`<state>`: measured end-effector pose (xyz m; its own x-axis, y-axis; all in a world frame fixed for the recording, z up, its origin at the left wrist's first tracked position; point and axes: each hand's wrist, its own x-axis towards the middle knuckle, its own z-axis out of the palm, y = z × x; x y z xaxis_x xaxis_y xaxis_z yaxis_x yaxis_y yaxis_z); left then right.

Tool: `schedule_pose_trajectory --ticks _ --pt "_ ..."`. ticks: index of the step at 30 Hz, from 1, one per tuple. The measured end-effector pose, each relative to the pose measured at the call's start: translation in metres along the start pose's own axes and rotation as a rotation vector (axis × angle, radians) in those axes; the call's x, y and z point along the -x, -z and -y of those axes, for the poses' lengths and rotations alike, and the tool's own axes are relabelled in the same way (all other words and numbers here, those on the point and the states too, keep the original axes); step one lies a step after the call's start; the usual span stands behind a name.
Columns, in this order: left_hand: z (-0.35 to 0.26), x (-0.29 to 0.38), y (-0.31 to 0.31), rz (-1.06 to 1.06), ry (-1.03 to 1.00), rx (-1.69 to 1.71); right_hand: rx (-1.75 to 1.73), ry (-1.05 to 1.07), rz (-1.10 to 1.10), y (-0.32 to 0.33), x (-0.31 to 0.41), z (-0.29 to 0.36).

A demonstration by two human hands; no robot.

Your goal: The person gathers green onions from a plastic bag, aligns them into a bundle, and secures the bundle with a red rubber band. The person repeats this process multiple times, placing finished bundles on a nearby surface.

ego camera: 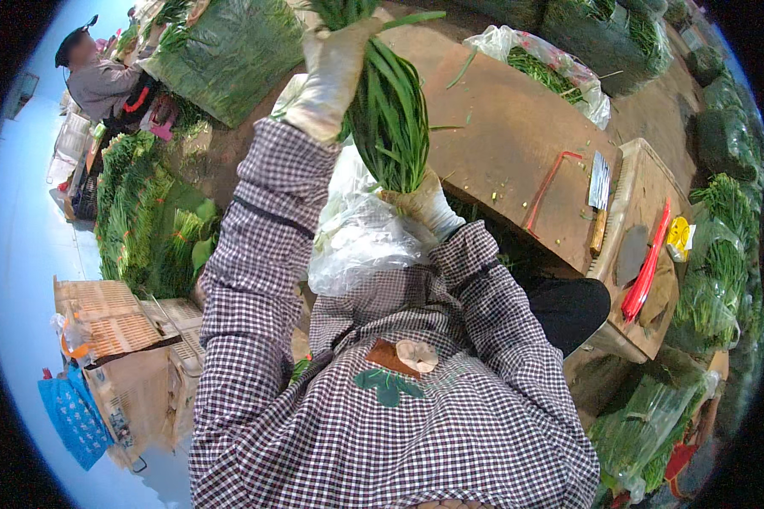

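A bunch of long flat green leaves, likely garlic chives [391,114], is held up before my chest. My left hand [334,73], in a pale glove, grips it near the top of the picture. Lower down, my gloved right hand [423,200] is closed around its other end, with the fingers partly hidden. Clear plastic sheeting [363,235] lies over my lap, under the bunch. On the brown board [484,140] to the right are bits of leaf, a red tie strip [551,188] and a cleaver [598,197] with a wooden handle.
Beyond the board, a plastic bag [547,73] holds more greens. A crate [643,254] at the right carries red ties [649,267]. Bundled greens [140,216] and stacked crates [114,324] stand at the left. Another person [102,79] sits at the far left beside a large green sack [235,60].
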<state>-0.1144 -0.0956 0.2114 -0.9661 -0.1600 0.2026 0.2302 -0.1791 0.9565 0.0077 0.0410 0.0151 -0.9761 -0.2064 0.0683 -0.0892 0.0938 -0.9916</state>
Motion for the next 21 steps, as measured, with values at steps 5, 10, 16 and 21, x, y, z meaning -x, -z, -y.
schedule_pose_trajectory --ticks 5,10,16,21 --pt "0.012 -0.029 -0.053 0.172 0.053 -0.147 -0.592 -0.157 0.016 0.015 0.004 0.011" --pt "0.033 -0.055 -0.070 0.444 -0.108 -0.540 -0.938 -0.117 0.003 0.051 0.011 -0.008" --pt "0.107 0.028 -0.016 0.241 -0.028 -0.781 -1.319 -0.327 -0.237 0.087 0.012 -0.051" --pt "0.166 0.138 0.015 0.543 0.075 -0.900 -1.050 -0.348 -0.284 0.141 0.017 -0.034"
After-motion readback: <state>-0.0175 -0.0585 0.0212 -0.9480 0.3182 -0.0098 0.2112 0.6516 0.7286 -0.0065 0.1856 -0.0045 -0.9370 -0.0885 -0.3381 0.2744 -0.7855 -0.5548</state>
